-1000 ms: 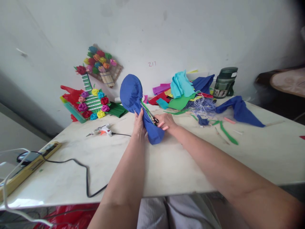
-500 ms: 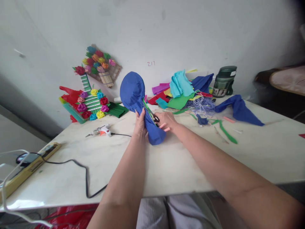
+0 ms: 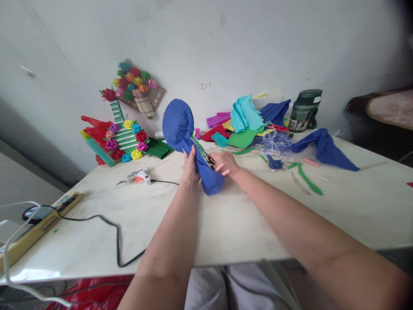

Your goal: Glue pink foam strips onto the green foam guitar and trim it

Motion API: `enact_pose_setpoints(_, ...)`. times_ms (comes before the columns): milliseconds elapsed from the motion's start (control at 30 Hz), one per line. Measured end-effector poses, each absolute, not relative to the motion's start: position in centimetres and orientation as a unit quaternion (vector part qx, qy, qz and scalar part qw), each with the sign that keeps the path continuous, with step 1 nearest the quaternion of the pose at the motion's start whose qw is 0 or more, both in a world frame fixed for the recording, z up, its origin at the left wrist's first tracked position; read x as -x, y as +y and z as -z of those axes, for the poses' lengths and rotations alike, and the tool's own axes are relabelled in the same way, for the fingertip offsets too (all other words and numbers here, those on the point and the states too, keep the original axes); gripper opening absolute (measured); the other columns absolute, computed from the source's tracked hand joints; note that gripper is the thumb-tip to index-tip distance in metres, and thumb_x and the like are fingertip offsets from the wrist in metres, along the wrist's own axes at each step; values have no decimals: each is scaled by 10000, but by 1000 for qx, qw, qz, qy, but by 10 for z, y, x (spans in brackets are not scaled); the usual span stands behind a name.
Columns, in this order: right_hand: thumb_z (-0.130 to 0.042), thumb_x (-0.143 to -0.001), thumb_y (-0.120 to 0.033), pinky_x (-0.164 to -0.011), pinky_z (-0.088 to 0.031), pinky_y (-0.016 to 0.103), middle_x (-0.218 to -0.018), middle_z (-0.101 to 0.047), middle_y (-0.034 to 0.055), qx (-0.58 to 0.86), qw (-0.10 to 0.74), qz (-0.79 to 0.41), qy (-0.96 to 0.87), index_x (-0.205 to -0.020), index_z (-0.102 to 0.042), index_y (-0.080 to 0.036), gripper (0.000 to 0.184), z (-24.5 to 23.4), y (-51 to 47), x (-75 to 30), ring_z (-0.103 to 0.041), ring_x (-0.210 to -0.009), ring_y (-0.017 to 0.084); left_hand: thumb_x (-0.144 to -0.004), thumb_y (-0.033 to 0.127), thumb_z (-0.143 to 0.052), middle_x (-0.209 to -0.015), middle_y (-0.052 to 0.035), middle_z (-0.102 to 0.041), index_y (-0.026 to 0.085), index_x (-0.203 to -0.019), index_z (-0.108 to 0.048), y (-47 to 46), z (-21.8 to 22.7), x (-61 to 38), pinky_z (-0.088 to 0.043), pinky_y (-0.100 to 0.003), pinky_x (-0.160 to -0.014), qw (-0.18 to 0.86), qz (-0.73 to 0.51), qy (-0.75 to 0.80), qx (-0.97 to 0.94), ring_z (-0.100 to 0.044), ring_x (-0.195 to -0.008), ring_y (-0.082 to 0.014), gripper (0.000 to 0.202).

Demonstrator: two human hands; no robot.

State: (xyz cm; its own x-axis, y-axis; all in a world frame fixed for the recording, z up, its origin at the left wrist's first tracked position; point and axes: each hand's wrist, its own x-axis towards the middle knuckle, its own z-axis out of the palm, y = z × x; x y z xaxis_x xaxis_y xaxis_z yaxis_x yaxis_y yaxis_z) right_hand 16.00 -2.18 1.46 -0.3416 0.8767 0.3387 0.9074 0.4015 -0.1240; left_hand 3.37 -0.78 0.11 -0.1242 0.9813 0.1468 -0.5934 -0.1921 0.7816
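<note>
My left hand (image 3: 189,167) is closed around the narrow part of a blue crepe paper piece (image 3: 180,125), which stands up from the white table (image 3: 226,224) with a rounded top. My right hand (image 3: 226,163) grips a small pair of scissors (image 3: 206,156) with black handles. The blades lie along the right edge of the blue paper, beside a green strip. Both forearms reach in from below.
A glue gun (image 3: 139,175) with a black cord lies left of my hands. Paper-flower decorations (image 3: 126,140) lean on the wall at the back left. Coloured paper scraps (image 3: 245,122), yarn, a dark green jug (image 3: 303,111) and a loose blue piece (image 3: 324,148) lie at the back right.
My left hand has slid a little higher on the blue paper. My right hand with the scissors has shifted slightly along the paper's edge.
</note>
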Motion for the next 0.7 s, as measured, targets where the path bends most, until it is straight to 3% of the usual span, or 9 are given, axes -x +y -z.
enact_pose_setpoints(367,-437,-851,-474,-689,-416,287,-938,-730,90,551,190,36,-812,-1089,-657,-237,402,-12,-19,-161,-661,-875,230,-781,328,-690,-683,49,-608,265,-1144,-507,-9,-2,-32,-553,-234,-608,583,-694,283,-313,-599,-532,-94,411)
enact_pose_setpoints(700,-483,-831,-459,-707,-420,289,-951,-730,86,555,201,42,-806,-1093,-660,-259,374,-12,-20,-164,-659,-903,234,-763,326,-707,-692,48,-609,262,-1140,-500,-9,-1,-35,-536,-230,-534,592,-687,278,-315,-589,-502,-98,435)
